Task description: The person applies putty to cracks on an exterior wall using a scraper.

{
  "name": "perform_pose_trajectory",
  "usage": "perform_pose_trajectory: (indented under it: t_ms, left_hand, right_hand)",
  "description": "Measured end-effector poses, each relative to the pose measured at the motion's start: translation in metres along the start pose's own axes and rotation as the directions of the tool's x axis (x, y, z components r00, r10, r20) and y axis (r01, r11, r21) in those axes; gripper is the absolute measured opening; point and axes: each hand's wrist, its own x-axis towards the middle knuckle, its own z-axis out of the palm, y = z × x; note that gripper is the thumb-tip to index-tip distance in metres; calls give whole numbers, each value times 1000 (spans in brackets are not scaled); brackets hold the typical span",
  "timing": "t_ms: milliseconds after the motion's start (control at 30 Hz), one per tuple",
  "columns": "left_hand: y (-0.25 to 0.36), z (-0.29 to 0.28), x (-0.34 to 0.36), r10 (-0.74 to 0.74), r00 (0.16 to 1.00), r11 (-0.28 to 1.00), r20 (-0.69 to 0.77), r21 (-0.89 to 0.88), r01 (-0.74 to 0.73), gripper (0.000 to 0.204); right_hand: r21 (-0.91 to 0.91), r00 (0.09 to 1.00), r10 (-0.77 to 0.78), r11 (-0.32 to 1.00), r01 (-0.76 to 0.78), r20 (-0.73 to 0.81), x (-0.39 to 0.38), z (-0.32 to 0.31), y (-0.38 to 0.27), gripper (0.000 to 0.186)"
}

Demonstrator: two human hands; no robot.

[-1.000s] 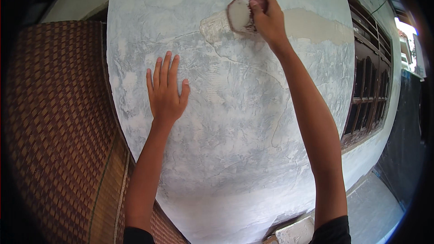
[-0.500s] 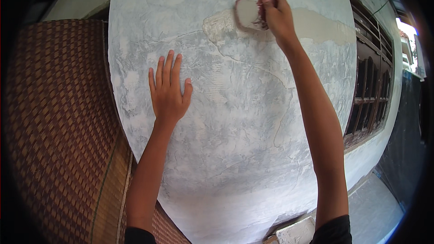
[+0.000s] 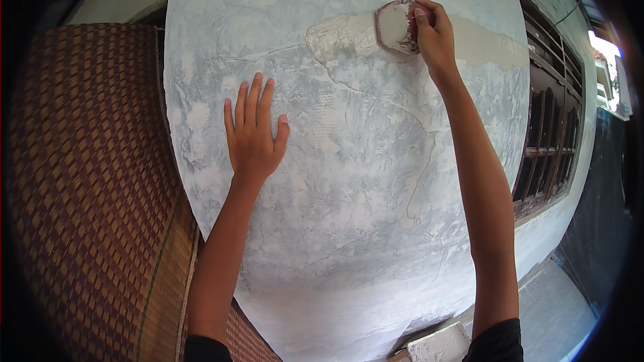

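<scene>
My right hand (image 3: pixel 437 39) grips a dark-red putty scraper (image 3: pixel 394 25) by its right edge, thumb on the near face. Pale paste covers most of the scraper, which is against or very close to the upper wall (image 3: pixel 349 228). A band of fresh cream-coloured putty (image 3: pixel 486 45) runs across the wall on both sides of the tool, rough at its left end. Lower and to the left, my left hand (image 3: pixel 255 131) lies flat on the grey-white wall with fingers spread, holding nothing. Thin cracks wander down the wall between my arms.
On the left stands a brown woven mat or screen (image 3: pixel 87 161) beside the wall's edge. A dark wooden window (image 3: pixel 549 121) is set in the wall at right. Below, near my right sleeve, sits a putty-smeared tray or board (image 3: pixel 439 345) above the grey floor (image 3: pixel 553 308).
My right hand has moved the scraper to the right and slightly down along the putty band. The left hand remains flat in nearly the same place.
</scene>
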Motion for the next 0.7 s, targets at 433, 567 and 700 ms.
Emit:
perform_pose_trajectory:
  t_ms: [433, 567, 700]
  left_hand:
    - [-1, 1, -1, -4, 1000, 1000, 14, -9, 4, 60]
    - [4, 0, 1, 4, 1000, 1000, 3, -19, -4, 60]
    - [4, 0, 0, 1, 1000, 1000, 2, -12, -1, 60]
  right_hand:
    - [-58, 997, 66, 996, -68, -37, 0, 3, 0, 23]
    - [-89, 979, 113, 988, -130, -172, 18, -27, 23, 24]
    - [127, 983, 145, 983, -131, -109, 5, -20, 2, 25]
